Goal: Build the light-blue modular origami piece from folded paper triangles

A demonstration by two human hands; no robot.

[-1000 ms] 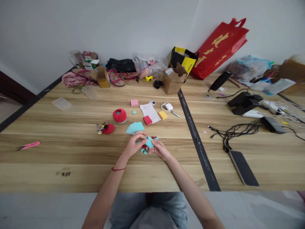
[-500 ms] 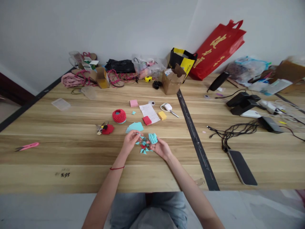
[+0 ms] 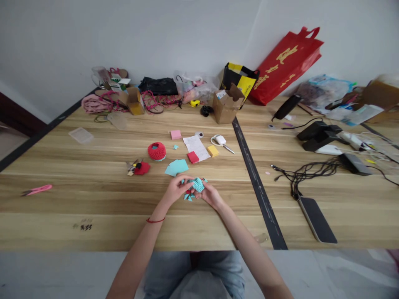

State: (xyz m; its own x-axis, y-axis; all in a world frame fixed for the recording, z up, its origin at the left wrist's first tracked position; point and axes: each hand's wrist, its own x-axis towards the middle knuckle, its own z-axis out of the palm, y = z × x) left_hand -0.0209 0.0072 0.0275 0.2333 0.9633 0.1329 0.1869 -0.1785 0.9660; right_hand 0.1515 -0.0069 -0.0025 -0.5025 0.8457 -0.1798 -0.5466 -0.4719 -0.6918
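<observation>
Fingers (image 3: 207, 187) around ridged turquoise piece (image 3: 198, 185)

Blue folded block (image 3: 198, 185): 1. Loose blue pieces (image 3: 188, 198): apparently several. Note pads (image 3: 193, 157): 3. Red paper bowl (image 3: 156, 152): 1. Pink snips (image 3: 40, 189): 1.

Hands (image 3: 177, 189) — briefly apart — meet again at the turquoise model (image 3: 198, 185).
</observation>
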